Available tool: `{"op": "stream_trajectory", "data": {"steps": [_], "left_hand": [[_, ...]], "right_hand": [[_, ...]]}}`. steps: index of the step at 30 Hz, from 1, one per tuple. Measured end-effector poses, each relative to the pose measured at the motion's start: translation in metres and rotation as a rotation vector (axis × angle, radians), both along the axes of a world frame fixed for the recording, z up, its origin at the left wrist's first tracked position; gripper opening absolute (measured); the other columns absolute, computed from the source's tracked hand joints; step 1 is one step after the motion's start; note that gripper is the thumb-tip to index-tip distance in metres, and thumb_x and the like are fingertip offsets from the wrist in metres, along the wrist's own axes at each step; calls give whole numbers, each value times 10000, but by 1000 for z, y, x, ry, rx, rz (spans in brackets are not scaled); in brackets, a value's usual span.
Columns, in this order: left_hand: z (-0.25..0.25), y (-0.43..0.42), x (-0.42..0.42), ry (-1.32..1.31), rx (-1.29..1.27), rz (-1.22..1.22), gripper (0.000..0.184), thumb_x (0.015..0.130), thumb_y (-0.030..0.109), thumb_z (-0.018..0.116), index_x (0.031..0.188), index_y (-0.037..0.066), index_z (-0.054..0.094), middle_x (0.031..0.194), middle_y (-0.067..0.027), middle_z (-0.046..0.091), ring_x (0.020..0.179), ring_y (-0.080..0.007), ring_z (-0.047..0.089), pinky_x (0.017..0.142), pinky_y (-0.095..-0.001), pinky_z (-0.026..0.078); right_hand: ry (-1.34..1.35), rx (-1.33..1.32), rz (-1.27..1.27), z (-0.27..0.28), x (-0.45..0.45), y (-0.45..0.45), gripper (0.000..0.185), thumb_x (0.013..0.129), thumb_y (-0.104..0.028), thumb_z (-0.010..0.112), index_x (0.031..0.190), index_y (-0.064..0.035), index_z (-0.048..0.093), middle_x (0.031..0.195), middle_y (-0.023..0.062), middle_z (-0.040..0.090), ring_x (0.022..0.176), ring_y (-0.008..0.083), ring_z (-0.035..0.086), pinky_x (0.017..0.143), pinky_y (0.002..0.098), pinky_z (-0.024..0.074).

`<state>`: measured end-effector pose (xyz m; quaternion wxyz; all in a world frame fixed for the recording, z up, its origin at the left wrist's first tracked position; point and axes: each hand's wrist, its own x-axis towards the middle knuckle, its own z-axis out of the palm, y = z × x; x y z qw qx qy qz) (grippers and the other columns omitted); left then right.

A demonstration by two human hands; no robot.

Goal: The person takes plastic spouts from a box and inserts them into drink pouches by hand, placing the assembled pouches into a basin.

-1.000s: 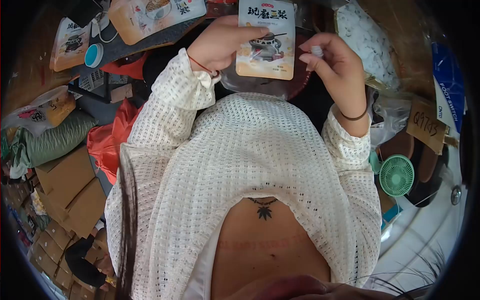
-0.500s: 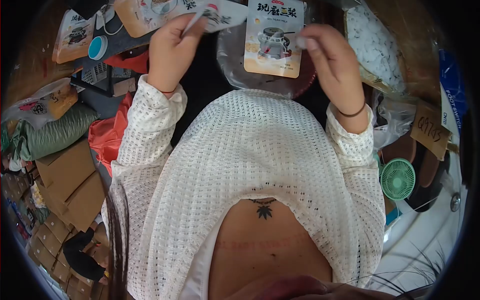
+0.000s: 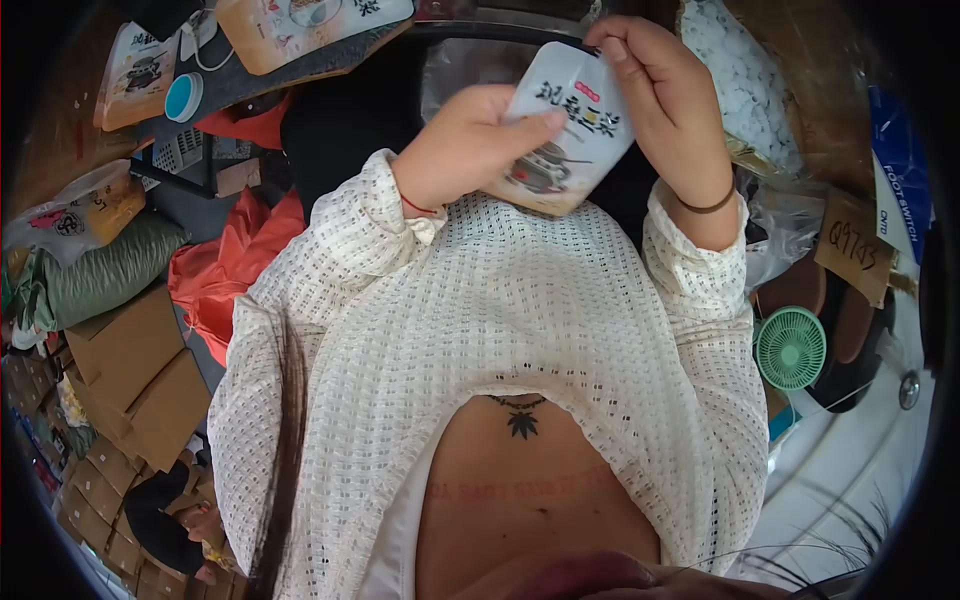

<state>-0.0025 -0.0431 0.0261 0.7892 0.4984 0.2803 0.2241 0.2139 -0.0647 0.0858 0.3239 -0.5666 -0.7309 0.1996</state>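
A flat, printed soybean milk pouch point(image 3: 580, 95), white at the top and tan toward the bottom, is tilted in front of my chest. My left hand point(image 3: 465, 140) is closed on its left side, with the thumb lying across the printed front. At the pouch's upper right corner, my right hand point(image 3: 670, 100) makes a pinch with thumb and forefinger. Whatever sits between those fingertips is too small and covered to make out. Behind the pouch, part of a clear plastic bag point(image 3: 460, 65) shows.
More pouches point(image 3: 290, 35) lie on the dark table point(image 3: 365, 45), near a blue-topped round container point(image 3: 183, 97). A bag of small white pieces point(image 3: 745, 85) is at right, above a green fan point(image 3: 791, 348). Cardboard boxes point(image 3: 135, 340) and another person point(image 3: 165, 515) are at left.
My left hand has moved right and down, bringing a pouch to my right hand. The pouch formerly seen upright between my hands no longer shows there. My right hand has risen slightly.
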Motion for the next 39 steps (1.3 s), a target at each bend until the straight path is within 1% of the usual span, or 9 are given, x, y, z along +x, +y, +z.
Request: {"op": "stream_trajectory", "data": {"steps": [5,14,17,19,21,24,30,33,39], "left_hand": [[-13,19,7,-37,-102,-47,307,951,60,667,1235,-54,656,1172,-144,730,1008,-195,725,904,-322,576],[-15,68,11,-99,-64,95,366,956,122,694,1285,-25,623,1223,-139,710,1092,-228,700,942,-348,566],[-27,72,-15,88,504,409,369,957,125,704,1304,30,620,1222,-114,710,1105,-239,688,903,-352,559],[-8,78,-41,639,1300,802,766,848,94,727,1481,-83,333,1516,-351,327,1398,-534,340,1153,-514,321],[0,69,-62,1329,1740,653,634,933,141,688,1450,-83,397,1466,-324,443,1355,-445,464,1087,-477,416],[-27,70,-86,1186,1958,536,281,974,130,683,1247,62,668,1174,-118,718,1028,-227,701,836,-336,552],[-20,56,-87,377,740,563,191,947,197,741,1049,36,761,886,-72,758,778,-94,656,722,-252,503],[7,36,-56,349,641,336,187,953,155,742,1045,-7,748,852,26,707,762,-25,568,692,-185,441],[3,17,-20,259,563,220,262,962,247,741,1021,-9,739,878,-2,725,753,-47,610,676,-216,486]], "right_hand": [[-424,373,-287,12,42,-12,271,977,-55,570,1232,-37,660,1186,217,669,1091,386,650,905,389,528],[-701,386,-340,-30,109,15,269,914,-138,693,1180,-118,661,966,180,675,890,408,664,746,482,539],[-634,370,-344,-31,118,10,239,906,-146,705,1143,-129,677,955,168,684,878,407,662,724,487,534],[-580,398,-341,-31,128,8,212,902,-148,710,1113,-135,691,950,158,692,879,399,661,720,486,531],[-645,431,-366,-31,128,7,177,911,-137,702,1087,-119,702,960,144,704,878,369,675,729,456,539],[-508,455,-553,-22,104,0,156,927,-105,683,1079,-89,713,971,139,713,868,320,688,746,403,545],[-31,422,-253,-9,57,-14,173,928,-54,668,1093,-38,718,941,138,704,846,277,676,772,338,529],[28,217,142,-6,20,-9,249,910,-68,681,1156,-27,689,992,148,703,895,316,673,782,356,533],[573,110,-81,-2,-28,6,71,891,9,702,960,26,698,813,102,667,704,174,621,627,292,469]]}}
